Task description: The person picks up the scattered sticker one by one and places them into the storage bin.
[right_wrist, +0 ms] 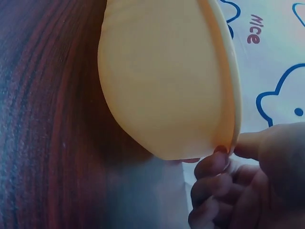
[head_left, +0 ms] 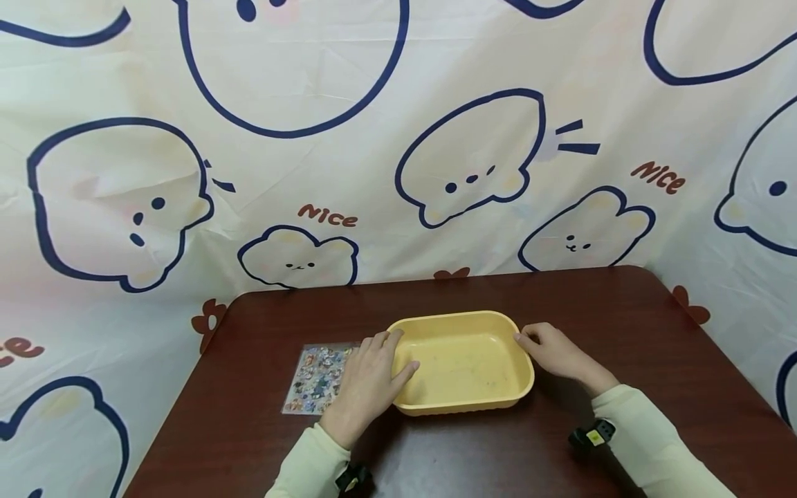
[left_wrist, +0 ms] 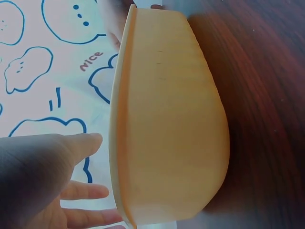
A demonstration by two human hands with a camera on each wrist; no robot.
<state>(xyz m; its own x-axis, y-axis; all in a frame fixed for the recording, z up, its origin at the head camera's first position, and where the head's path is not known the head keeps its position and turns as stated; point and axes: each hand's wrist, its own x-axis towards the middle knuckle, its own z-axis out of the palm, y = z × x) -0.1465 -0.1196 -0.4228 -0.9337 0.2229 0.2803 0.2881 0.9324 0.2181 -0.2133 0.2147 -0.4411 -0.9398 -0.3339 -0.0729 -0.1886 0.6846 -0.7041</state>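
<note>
A yellow plastic basin (head_left: 463,366), shallow and rounded at the corners, stands on the brown table; nothing lies inside it. My left hand (head_left: 367,377) is at its left end with the fingers extended over the rim and the thumb spread. In the left wrist view, the thumb of that hand (left_wrist: 57,157) stays apart from the basin's wall (left_wrist: 171,119), while fingertips reach the rim. At the right end, my right hand (head_left: 554,351) pinches the rim between thumb and forefinger. The right wrist view shows this pinch of the hand (right_wrist: 257,167) at the basin's corner (right_wrist: 171,95).
A clear-edged sheet covered with small colourful pictures (head_left: 314,380) lies left of the basin, partly behind my left hand. Wood-grain table (head_left: 461,456) extends all round. A cream cloth (head_left: 373,173) with cartoon outlines hangs behind and at both sides.
</note>
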